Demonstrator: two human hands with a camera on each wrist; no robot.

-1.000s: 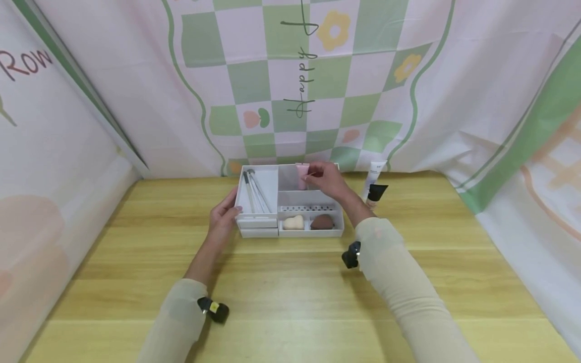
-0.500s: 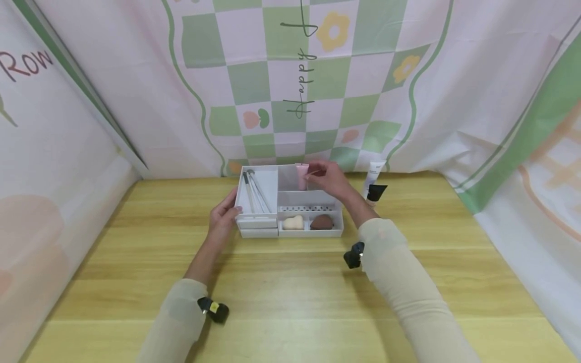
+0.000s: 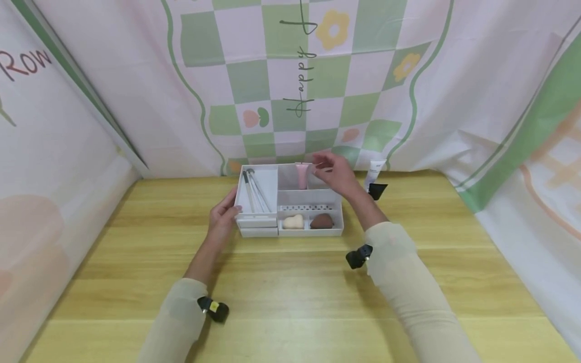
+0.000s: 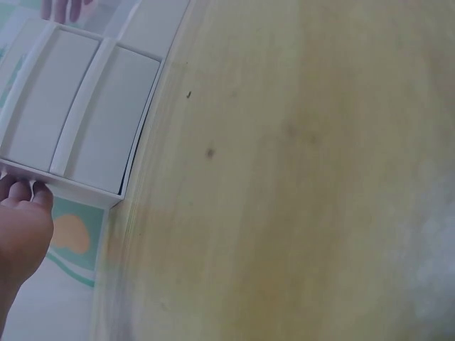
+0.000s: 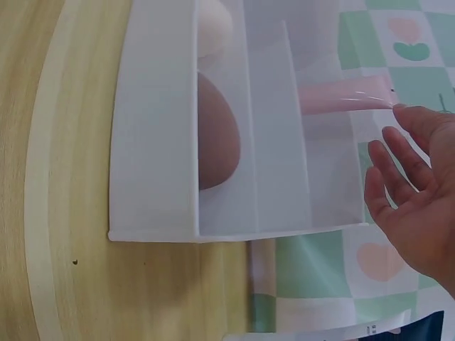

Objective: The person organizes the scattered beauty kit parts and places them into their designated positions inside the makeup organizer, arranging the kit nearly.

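Observation:
A white desktop organizer (image 3: 259, 232) with drawers and compartments stands at the back of the table. My left hand (image 3: 222, 216) grips its left side, thumb at the front corner and fingers along the side wall. A pink squeeze tube (image 3: 301, 176) stands upright in the back compartment, crimped end up. Beside the tube's top, my right hand (image 3: 337, 174) holds nothing, its fingers loosely bent; in the right wrist view the thumb tip is right at the tube's end. Makeup brushes (image 3: 256, 191) lie in the left tray. A cream sponge (image 3: 293, 222) and a brown sponge (image 3: 322, 221) fill the front slots.
To the right of the organizer stand a white tube (image 3: 374, 173) and a tube with a black cap (image 3: 378, 191), partly hidden by the right forearm. A patterned curtain (image 3: 290, 116) hangs right behind the wooden table (image 3: 281, 292).
My right hand has let go of the pink tube and drawn off slightly to the right. The tube stays in the back compartment. My left hand has not moved.

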